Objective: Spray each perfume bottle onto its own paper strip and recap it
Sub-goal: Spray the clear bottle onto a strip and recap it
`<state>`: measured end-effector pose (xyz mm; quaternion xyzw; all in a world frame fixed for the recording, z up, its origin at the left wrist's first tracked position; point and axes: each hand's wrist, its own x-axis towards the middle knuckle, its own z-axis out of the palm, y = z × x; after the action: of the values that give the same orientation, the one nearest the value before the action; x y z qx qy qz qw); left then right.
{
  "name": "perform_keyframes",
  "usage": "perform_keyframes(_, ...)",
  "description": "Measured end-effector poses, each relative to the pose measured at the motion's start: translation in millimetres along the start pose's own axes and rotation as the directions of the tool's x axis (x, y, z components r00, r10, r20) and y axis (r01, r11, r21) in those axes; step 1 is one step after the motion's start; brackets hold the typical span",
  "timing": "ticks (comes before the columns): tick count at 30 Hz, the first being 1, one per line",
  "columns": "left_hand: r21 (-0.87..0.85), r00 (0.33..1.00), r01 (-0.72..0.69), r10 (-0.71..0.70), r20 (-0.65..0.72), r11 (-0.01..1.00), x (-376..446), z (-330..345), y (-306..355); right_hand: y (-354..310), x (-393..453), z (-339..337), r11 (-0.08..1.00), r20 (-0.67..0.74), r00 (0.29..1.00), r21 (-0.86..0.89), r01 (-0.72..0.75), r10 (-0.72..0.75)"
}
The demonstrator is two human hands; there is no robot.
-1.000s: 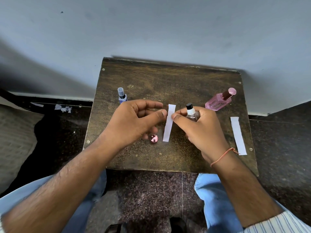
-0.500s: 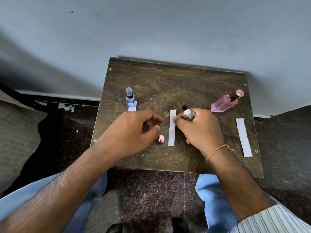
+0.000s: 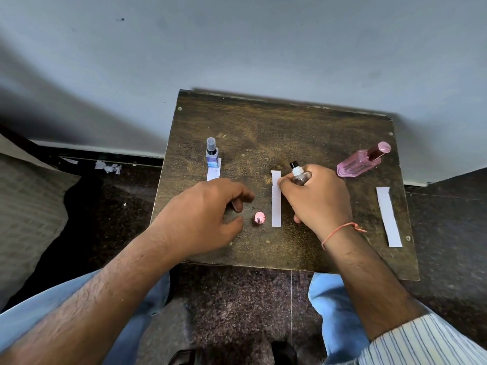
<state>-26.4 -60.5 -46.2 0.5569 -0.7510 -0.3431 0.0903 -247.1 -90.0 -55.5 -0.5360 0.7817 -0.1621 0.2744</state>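
Right hand grips uncapped bottle beside middle strip; left hand loose, empty, near cap. Next: pick cap, recap.

Setting: plain domestic room, floor-level corner | Landmark: low scuffed wooden table | Behind table: bare pale painted wall, its white skirting meeting the floor | Below table: dark speckled stone floor | Left of table: woven cushion; torn paper scraps by the skirting
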Motion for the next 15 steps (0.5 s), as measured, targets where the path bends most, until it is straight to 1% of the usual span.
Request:
perform_keyframes(3, 0.038, 0.998, -0.056, 0.055, 0.015, 0.998, -1, -1, -2, -1, -1, -2, 0.999, 0.025, 1.000, 0.047, -0.005, 0.003)
perform_keyframes(5, 0.031, 0.997, -0.079, 0.078, 0.018, 0.996, -1, -1, -2, 0, -2, -4, 0.997, 0.016, 0.999, 0.067, 0.034, -0.035)
perform_keyframes(11, 0.014, 0.989, -0.149, 0.149, 0.010, 0.989, 4, 0, 4, 8, -15, -12, 0.966, -0.006, 0.970, -0.092, 0.243, -0.245)
perform_keyframes(15, 0.031, 0.987, -0.161, 0.161, 0.006, 0.986, 8, 4, 5, 9, -21, -17, 0.952, 0.011, 0.962, -0.144, 0.271, -0.272)
